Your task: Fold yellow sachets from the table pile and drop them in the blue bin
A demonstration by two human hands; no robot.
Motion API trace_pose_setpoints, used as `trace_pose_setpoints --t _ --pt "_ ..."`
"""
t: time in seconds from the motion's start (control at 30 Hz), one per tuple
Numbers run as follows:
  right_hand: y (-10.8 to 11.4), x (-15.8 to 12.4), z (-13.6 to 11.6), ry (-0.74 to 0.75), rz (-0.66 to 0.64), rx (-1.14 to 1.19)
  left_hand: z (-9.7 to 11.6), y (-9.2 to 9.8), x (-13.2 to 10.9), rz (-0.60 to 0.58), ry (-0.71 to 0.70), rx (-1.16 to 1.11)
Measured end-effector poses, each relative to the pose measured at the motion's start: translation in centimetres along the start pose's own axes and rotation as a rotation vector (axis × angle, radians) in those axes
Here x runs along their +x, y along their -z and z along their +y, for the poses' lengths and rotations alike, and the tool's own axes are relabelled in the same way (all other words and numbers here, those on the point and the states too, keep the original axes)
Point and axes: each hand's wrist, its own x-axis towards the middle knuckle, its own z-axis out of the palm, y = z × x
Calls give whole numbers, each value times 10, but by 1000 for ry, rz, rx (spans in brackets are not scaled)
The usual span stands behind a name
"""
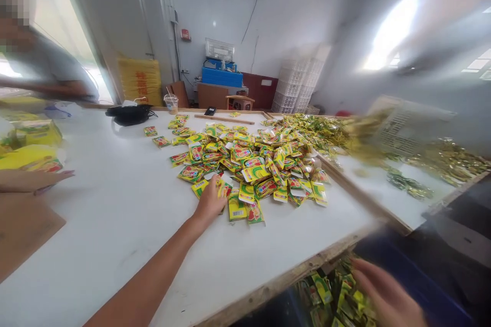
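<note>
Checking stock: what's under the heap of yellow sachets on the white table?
The heap of yellow sachets shows only more sachets overlapping; the white table beneath is covered in the middle, visible just around the edges.

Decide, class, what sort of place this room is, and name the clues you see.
Probably a small packing workshop. A large heap of yellow printed sachets lies on a long white worktable, stacked white plastic crates stand against the far wall, and a co-worker stands at the table.
</note>
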Motion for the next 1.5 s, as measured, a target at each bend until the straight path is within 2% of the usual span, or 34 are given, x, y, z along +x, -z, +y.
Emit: trace_pose_setpoints --t 0.03,0.13,0.2,0.27,0.33,0.43,0.53,0.7,0.83,0.9,1.03,1.13,1.23,1.33,1.4,1.5 --pt "-31 -5 -9 -23 -28 -12 1 6 -17 -22 -11 -22" --pt "-132 -18 -43 -34 -255 146 0 25 -88 -131 -37 -164" --pt "-188 -28 -62 -16 -394 327 -5 31 -136 -182 33 -504" --pt "-224 -40 -72 -20 -485 483 -13 30 -171 -144 102 -708" --pt "-242 -50 -73 -53 -527 570 -21 28 -190 -100 141 -790" --pt "-245 -57 -67 -60 -551 547 -33 28 -194 -159 149 -757" --pt "-237 -52 -67 34 -632 421 -40 35 -189 -212 127 -628" --pt "-224 -31 -81 216 -745 246 -38 41 -182 -112 33 -416" --pt "-221 -20 -86 130 -776 343 -36 36 -179 31 80 -558" --pt "-220 -18 -85 105 -794 386 -38 36 -176 17 76 -557" --pt "-222 -19 -85 158 -776 321 -41 43 -173 9 26 -413" --pt "-225 -20 -88 78 -724 328 -37 45 -173 47 -2 -372" --pt "-228 -20 -93 -25 -714 345 -28 42 -171 63 94 -442" --pt "-229 -18 -96 -50 -707 329 -21 40 -169 32 165 -522" --pt "-228 -18 -96 -50 -708 317 -17 41 -168 -12 114 -507" --pt "-226 -18 -93 -51 -736 335 -18 46 -168 -53 -36 -415"
